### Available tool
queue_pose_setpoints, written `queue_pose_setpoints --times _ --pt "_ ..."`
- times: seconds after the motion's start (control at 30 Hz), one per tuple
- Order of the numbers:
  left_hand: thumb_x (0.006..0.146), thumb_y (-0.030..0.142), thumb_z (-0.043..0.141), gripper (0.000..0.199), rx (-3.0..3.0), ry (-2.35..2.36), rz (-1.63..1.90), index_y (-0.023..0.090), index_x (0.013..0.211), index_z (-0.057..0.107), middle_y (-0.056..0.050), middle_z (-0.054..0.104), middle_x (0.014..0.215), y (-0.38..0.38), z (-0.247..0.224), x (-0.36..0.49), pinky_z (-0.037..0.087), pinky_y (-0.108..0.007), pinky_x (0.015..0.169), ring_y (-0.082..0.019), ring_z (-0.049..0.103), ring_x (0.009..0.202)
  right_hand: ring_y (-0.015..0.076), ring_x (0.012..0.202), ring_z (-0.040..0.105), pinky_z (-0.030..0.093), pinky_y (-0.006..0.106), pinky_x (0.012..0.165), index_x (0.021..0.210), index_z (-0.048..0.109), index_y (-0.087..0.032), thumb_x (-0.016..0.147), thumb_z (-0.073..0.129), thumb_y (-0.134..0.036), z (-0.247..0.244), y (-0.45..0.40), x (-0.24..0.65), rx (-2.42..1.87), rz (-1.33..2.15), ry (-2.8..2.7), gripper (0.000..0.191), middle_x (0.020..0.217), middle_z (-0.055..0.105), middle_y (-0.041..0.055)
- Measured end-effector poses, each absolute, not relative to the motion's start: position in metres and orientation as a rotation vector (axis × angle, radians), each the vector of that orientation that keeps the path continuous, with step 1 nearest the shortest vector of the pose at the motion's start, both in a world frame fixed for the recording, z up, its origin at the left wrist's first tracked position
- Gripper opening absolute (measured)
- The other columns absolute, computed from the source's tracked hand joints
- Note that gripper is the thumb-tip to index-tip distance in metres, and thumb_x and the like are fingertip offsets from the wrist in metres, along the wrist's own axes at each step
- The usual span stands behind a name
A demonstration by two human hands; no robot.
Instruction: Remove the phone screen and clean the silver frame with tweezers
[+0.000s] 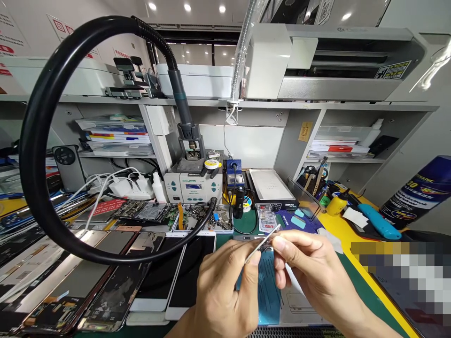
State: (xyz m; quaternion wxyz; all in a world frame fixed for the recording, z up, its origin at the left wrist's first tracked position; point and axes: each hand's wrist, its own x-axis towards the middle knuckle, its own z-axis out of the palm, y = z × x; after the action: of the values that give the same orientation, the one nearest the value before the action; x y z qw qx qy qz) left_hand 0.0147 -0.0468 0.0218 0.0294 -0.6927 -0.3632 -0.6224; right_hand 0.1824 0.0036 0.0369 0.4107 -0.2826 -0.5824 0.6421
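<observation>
A thin flat piece with a pale edge (263, 242) is held up in front of me, tilted and seen nearly edge-on; its kind cannot be made out. My left hand (227, 286) is closed on its near end, thumb on one side and fingers behind. With thumb and fingertips, my right hand (313, 265) pinches at its far end, its lower fingers curled. Any smaller thing in that pinch is hidden. Below the hands lie a blue sheet (268, 300) and a white sheet with a printed outline (299, 305).
Opened phones (116, 281) and white panels (192, 272) cover the left side. The hot-air station (193, 185) stands behind, its thick black hose (35, 141) looping across the left. A parts tray (225, 218), heating plate (271, 188), yellow bottle (338, 204) and spray can (416, 195) stand around.
</observation>
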Motion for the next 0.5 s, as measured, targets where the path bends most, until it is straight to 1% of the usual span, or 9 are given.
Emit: queue_pose_setpoints --times 0.13,0.37,0.5 --pt "0.087 -0.005 0.056 0.028 -2.141 -1.122 -1.921 0.01 0.107 0.069 -0.009 0.078 0.095 -0.0449 0.0215 0.0138 0.059 -0.022 0.082 -0.013 0.073 0.084 0.0113 0.054 0.06 0.047 0.024 0.054 0.078 0.073 -0.016 0.096 0.067 -0.038 0.0362 0.002 0.182 -0.727 1.61 -1.487 0.029 0.061 0.064 0.0006" --pt "0.088 -0.005 0.054 0.03 -2.186 -1.124 -1.935 0.011 0.11 0.068 -0.009 0.077 0.095 -0.0445 0.0222 0.0134 0.058 -0.024 0.078 -0.014 0.071 0.082 0.0124 0.054 0.062 0.047 0.024 0.054 0.081 0.076 -0.015 0.096 0.068 -0.037 0.0366 0.001 0.1798 -0.743 1.593 -1.499 0.027 0.062 0.066 0.002" --pt "0.089 -0.004 0.055 0.03 -2.21 -1.12 -1.933 0.012 0.111 0.067 -0.008 0.076 0.092 -0.0469 0.0221 0.0142 0.057 -0.025 0.076 -0.014 0.07 0.079 0.0127 0.053 0.063 0.047 0.024 0.052 0.078 0.076 -0.015 0.094 0.07 -0.037 0.0383 -0.0006 0.1791 -0.747 1.573 -1.485 0.027 0.062 0.065 0.0021"
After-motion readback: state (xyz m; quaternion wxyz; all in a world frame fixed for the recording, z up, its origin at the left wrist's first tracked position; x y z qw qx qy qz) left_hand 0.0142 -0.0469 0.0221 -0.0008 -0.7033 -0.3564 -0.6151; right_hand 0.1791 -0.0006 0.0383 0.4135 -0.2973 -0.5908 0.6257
